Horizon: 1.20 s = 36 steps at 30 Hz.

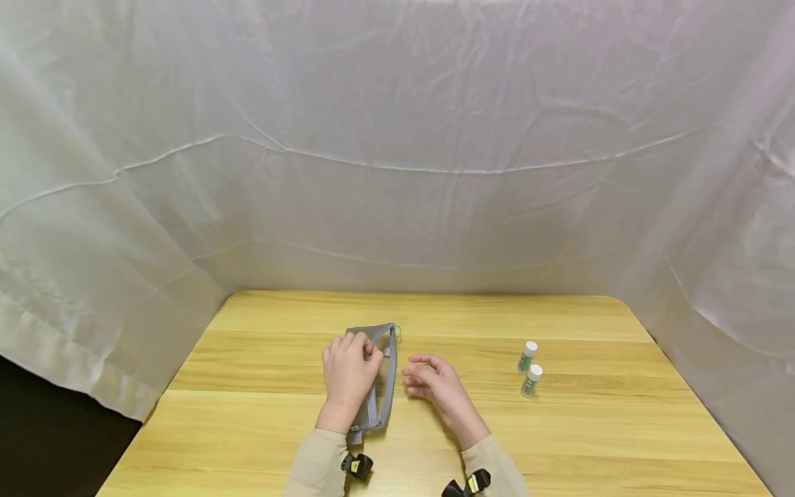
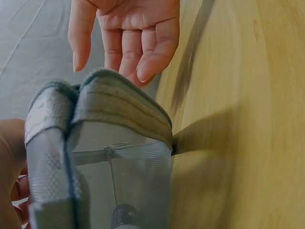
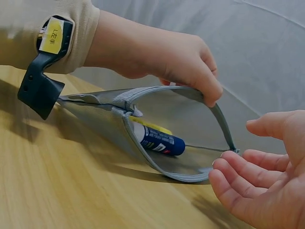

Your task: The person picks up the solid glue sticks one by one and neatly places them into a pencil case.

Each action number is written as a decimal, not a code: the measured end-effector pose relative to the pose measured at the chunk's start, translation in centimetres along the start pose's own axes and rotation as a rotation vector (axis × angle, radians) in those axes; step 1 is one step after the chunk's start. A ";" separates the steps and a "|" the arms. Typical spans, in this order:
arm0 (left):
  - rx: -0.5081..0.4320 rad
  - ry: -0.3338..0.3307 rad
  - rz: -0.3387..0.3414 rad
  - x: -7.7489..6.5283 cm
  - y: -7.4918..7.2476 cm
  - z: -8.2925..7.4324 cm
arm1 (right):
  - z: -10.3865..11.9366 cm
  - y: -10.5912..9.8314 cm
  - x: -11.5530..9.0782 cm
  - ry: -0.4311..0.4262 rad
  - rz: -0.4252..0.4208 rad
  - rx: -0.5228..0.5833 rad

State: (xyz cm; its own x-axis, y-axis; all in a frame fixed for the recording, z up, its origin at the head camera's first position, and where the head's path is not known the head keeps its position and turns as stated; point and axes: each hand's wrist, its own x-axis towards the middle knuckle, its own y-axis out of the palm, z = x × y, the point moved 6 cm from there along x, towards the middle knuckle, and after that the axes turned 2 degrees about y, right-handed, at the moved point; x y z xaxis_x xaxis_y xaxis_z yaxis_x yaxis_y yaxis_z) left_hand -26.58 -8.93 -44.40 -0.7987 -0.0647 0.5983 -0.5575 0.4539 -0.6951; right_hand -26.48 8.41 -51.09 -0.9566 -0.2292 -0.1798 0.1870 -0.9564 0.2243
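Observation:
A grey see-through zip pouch (image 1: 390, 386) stands on its side on the table, its zippered mouth gaping to the right. My left hand (image 1: 349, 373) pinches the upper edge of that mouth between thumb and fingers, as the right wrist view shows. Inside lies a dark blue tube with a white end (image 3: 164, 143), and a yellow thing (image 3: 159, 128) shows behind it. Just right of the mouth is my right hand (image 1: 437, 386), palm turned toward the pouch, fingers loosely bent and holding nothing. Whether its fingertips touch the pouch rim I cannot tell.
Two small white-capped tubes with green labels, a rear one (image 1: 527, 357) and a front one (image 1: 531, 381), stand upright on the wooden table (image 1: 609, 428) to the right. Pale cloth (image 1: 435, 221) hangs behind the table and at both sides.

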 end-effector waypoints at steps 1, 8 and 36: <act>-0.001 0.000 -0.002 0.0 0.0 0.0 | 0.1 -0.1 0.0 -0.002 -0.004 0.000; -0.003 0.004 -0.014 0.0 -0.2 -0.1 | 0.8 -0.8 -0.2 -0.019 -0.057 -0.002; -0.018 0.006 0.005 0.0 0.4 -0.2 | 3.5 -4.3 -1.1 -0.094 -0.153 -0.104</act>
State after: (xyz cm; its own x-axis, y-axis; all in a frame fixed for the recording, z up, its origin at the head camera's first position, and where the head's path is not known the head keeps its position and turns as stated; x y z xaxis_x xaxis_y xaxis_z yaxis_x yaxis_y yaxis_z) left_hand -26.77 -8.58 -44.64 -0.8003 -0.0571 0.5969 -0.5491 0.4698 -0.6912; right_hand -27.00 13.38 -48.54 -0.9913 -0.0667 -0.1133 0.0555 -0.9935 0.0998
